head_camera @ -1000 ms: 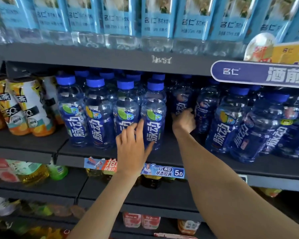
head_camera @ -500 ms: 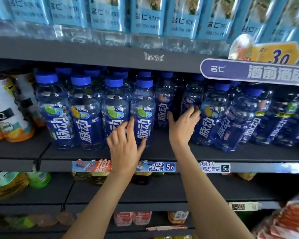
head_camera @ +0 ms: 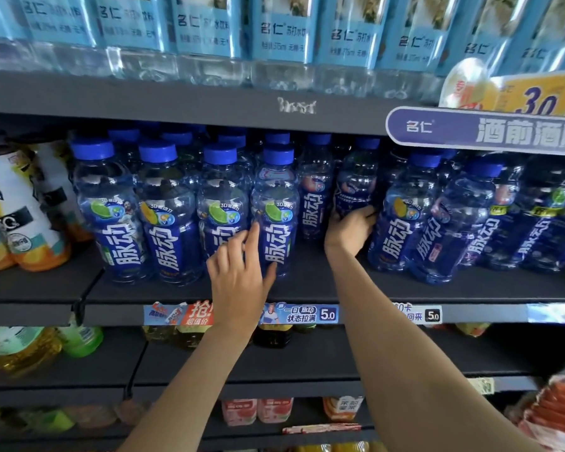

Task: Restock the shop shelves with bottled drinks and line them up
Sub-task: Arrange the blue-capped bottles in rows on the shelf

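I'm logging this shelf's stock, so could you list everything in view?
Blue-capped blue plastic drink bottles: many, middle shelf.
Pale-blue-labelled clear water bottles: a row, top shelf.
White-and-orange labelled bottles: several, middle shelf, far left.
Dark grey metal shelf: several tiers.
Price strips: along the middle shelf's edge.
Purple promotional sign: one, upper right.
Left hand: straight fingers touching front-row bottles.
Right hand: gripping a set-back blue bottle.
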Action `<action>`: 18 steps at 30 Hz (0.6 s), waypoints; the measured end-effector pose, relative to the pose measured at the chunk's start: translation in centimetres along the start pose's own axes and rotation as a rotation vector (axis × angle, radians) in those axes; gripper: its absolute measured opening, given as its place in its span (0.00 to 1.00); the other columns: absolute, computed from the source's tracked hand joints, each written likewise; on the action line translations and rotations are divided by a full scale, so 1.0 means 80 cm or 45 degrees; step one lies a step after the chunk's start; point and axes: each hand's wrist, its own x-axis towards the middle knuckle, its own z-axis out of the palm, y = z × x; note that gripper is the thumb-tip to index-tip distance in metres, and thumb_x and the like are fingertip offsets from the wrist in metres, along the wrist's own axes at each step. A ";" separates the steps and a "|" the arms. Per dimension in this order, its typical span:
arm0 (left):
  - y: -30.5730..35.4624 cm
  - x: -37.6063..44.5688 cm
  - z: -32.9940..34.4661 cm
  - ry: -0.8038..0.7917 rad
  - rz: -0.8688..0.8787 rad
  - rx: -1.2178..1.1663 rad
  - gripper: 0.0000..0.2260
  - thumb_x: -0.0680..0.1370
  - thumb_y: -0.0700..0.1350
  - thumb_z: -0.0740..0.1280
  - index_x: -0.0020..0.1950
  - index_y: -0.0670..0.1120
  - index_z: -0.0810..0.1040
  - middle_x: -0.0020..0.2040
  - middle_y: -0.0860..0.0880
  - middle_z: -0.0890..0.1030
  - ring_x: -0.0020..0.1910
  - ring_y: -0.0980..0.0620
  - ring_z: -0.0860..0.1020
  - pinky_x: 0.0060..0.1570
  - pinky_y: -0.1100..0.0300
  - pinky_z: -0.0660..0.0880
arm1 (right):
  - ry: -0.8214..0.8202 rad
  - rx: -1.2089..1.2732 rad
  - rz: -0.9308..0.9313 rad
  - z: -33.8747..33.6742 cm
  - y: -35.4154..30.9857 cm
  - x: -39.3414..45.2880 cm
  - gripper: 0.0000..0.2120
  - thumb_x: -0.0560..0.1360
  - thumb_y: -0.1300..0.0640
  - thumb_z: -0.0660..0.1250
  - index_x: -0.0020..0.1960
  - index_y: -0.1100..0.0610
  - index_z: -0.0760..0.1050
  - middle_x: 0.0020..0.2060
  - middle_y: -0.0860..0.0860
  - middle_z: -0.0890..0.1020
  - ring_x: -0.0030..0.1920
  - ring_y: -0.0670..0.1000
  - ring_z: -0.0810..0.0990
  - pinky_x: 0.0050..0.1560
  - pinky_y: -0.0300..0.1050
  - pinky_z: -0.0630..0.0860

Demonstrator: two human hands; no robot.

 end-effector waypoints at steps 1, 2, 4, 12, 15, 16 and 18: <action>0.000 0.000 0.000 0.001 0.002 -0.011 0.33 0.66 0.51 0.75 0.66 0.42 0.67 0.52 0.42 0.77 0.51 0.48 0.67 0.45 0.51 0.74 | 0.007 -0.002 -0.013 -0.002 0.001 -0.004 0.28 0.76 0.58 0.65 0.69 0.66 0.56 0.68 0.63 0.63 0.68 0.62 0.64 0.64 0.51 0.65; -0.001 -0.001 0.000 0.001 -0.002 -0.023 0.33 0.66 0.51 0.75 0.66 0.42 0.67 0.52 0.42 0.77 0.51 0.48 0.67 0.45 0.50 0.74 | 0.009 -0.010 -0.028 -0.005 0.003 -0.009 0.27 0.76 0.59 0.65 0.68 0.66 0.57 0.67 0.62 0.63 0.68 0.62 0.64 0.63 0.51 0.65; -0.001 -0.001 0.000 0.002 -0.017 -0.026 0.33 0.66 0.50 0.76 0.66 0.42 0.67 0.52 0.41 0.77 0.50 0.47 0.67 0.45 0.50 0.75 | 0.010 -0.039 -0.085 -0.010 0.011 -0.021 0.25 0.76 0.57 0.64 0.68 0.65 0.59 0.66 0.61 0.65 0.66 0.61 0.66 0.60 0.52 0.67; 0.006 0.000 -0.008 -0.096 -0.077 -0.084 0.32 0.66 0.48 0.75 0.65 0.40 0.67 0.53 0.40 0.76 0.51 0.46 0.67 0.45 0.49 0.75 | -0.305 0.089 -0.397 -0.059 0.037 -0.049 0.28 0.73 0.53 0.70 0.68 0.62 0.64 0.60 0.55 0.75 0.58 0.55 0.75 0.51 0.43 0.70; 0.013 0.003 -0.014 -0.166 -0.147 -0.109 0.32 0.66 0.48 0.76 0.65 0.40 0.69 0.53 0.40 0.75 0.50 0.42 0.73 0.45 0.48 0.75 | -0.742 0.268 -0.320 -0.082 0.041 -0.030 0.34 0.69 0.57 0.74 0.70 0.59 0.62 0.62 0.55 0.75 0.61 0.54 0.75 0.59 0.46 0.73; 0.018 0.005 -0.017 -0.187 -0.185 -0.127 0.31 0.66 0.48 0.76 0.64 0.39 0.70 0.54 0.39 0.76 0.50 0.41 0.75 0.45 0.48 0.75 | -0.829 0.308 -0.282 -0.087 0.041 -0.026 0.37 0.68 0.57 0.75 0.72 0.58 0.60 0.63 0.56 0.74 0.63 0.56 0.73 0.63 0.51 0.72; 0.032 0.007 -0.025 -0.220 -0.312 -0.217 0.30 0.68 0.48 0.75 0.65 0.38 0.70 0.56 0.39 0.75 0.52 0.39 0.75 0.47 0.48 0.74 | -0.881 0.318 -0.254 -0.088 0.040 -0.025 0.43 0.66 0.55 0.76 0.74 0.57 0.55 0.66 0.56 0.70 0.66 0.56 0.69 0.66 0.56 0.69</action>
